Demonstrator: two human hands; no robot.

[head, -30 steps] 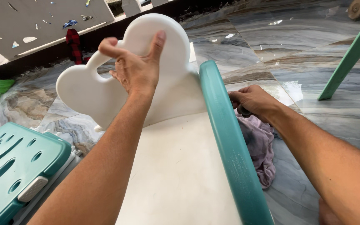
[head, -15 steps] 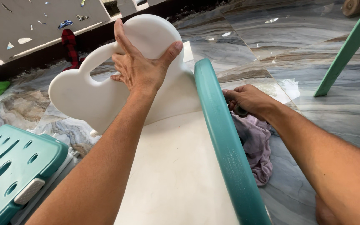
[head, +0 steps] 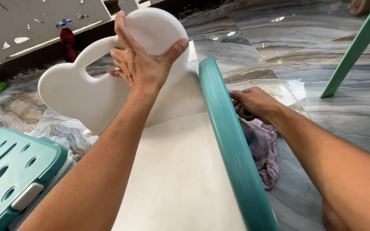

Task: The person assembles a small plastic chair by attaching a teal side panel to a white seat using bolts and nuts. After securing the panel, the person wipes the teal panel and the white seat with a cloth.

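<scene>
Now the left hand (head: 144, 64), fingers spread wide, braces the white cloud-shaped panel (head: 86, 92) at the slide's far end; the right hand (head: 253, 102) grips something dark beside the teal rail (head: 225, 141). Steady pressure should keep the panel seated.

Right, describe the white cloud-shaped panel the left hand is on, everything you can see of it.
The white cloud-shaped panel looks like smooth matte plastic with rounded lobes and a curved slot cut through near its upper edge. It stands tilted at the far end of the cream slide surface, beside the teal side rail. The left hand lies flat on its face, fingers spread over the top lobe. Its lower edge is hidden by the forearm. Marble floor lies behind it.
</scene>
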